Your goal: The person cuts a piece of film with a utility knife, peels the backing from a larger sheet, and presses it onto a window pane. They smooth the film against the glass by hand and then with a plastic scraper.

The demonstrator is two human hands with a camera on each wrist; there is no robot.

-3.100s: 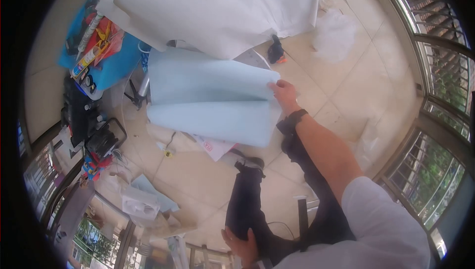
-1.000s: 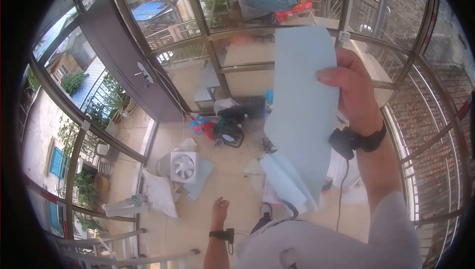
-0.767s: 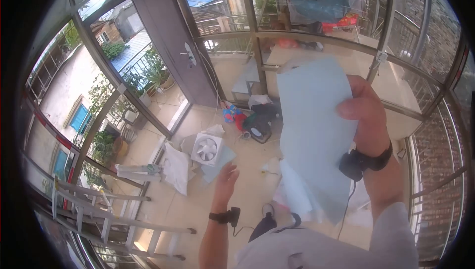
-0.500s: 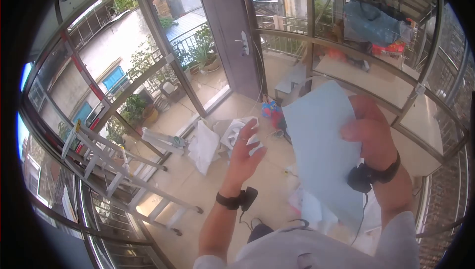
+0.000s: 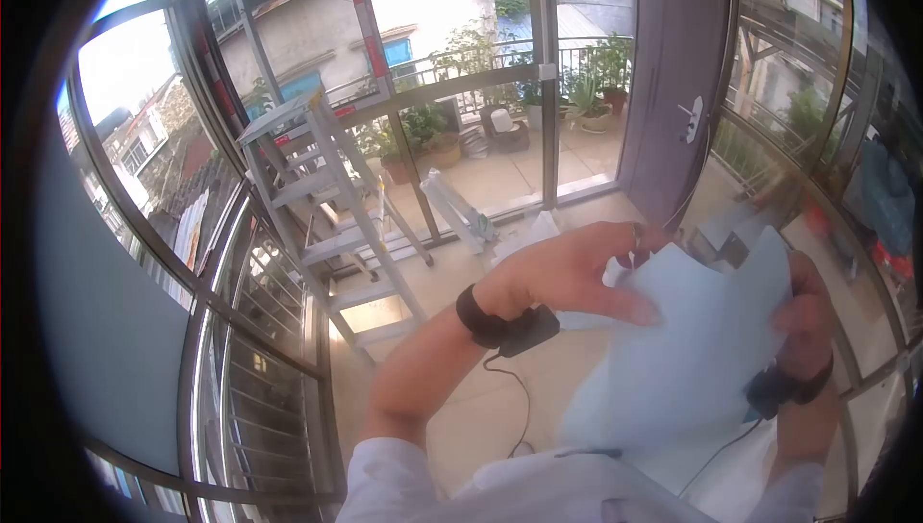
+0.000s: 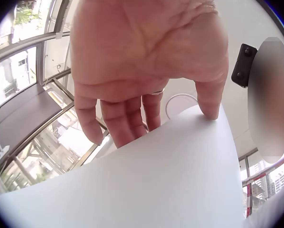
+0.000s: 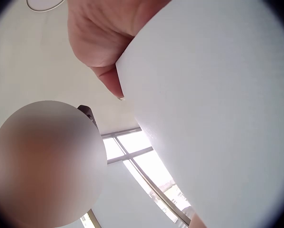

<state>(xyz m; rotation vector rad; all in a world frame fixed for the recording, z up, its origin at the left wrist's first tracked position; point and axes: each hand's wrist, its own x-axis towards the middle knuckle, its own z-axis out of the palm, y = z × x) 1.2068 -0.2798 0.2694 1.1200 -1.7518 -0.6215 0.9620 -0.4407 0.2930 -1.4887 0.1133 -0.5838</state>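
Note:
A light blue sheet point(image 5: 697, 331) hangs bent in front of the body, its upper edge dipping between the two hands. At its upper left edge is the left hand point(image 5: 577, 268), thumb on the near face and fingertips reaching behind. The left wrist view shows this hand point(image 6: 146, 61) with its thumb at the edge of the sheet point(image 6: 156, 185) and the other fingers partly hidden beyond it. The right hand point(image 5: 806, 316) grips the right edge, thumb in front. In the right wrist view the sheet point(image 7: 213, 114) hides most of the right hand's fingers point(image 7: 108, 80).
A metal stepladder point(image 5: 332, 215) stands at the left, by the window railings. Behind the hands are a grey door point(image 5: 676, 81) and a glazed frame, with potted plants point(image 5: 593, 117) outside. A cable hangs from each wrist strap.
The left hand has come across to the sheet's left edge, where before it was raised apart from it. The head view has turned left, and the sheet's upper edge now dips in the middle.

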